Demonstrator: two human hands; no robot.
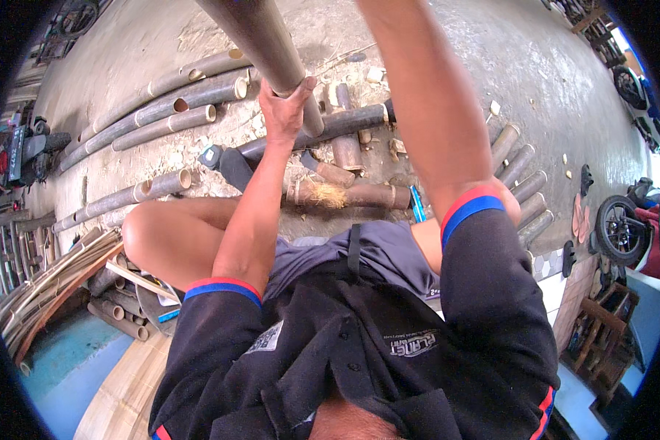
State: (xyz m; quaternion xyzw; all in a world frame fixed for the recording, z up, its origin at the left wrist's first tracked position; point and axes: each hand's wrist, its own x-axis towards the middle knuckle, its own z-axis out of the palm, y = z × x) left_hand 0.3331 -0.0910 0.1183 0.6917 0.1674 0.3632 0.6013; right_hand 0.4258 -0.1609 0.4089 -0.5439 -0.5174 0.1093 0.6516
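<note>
My left hand (284, 110) is wrapped around a thick grey-brown bamboo pole (260, 40) near its lower end. The pole slants upward and leaves the picture at the top. My right forearm (429, 103) stretches up past the top edge, so the right hand is out of view. Below the held pole, a dark bamboo pole (345, 122) lies across the floor in front of my bent legs. Short bamboo pieces (347, 152) lie beside it. Closer to me is a brown bamboo length (378, 196) with a tuft of yellow fibres (328, 195), and a blue-handled object (418, 204) near its right end.
Long bamboo poles with cut holes (158, 111) lie at the left. A bundle of split strips (55, 282) is at the lower left. Several bamboo lengths (521, 165) fan out at the right, near sandals (581, 220) and a parked motorbike (623, 229). Wood chips litter the floor.
</note>
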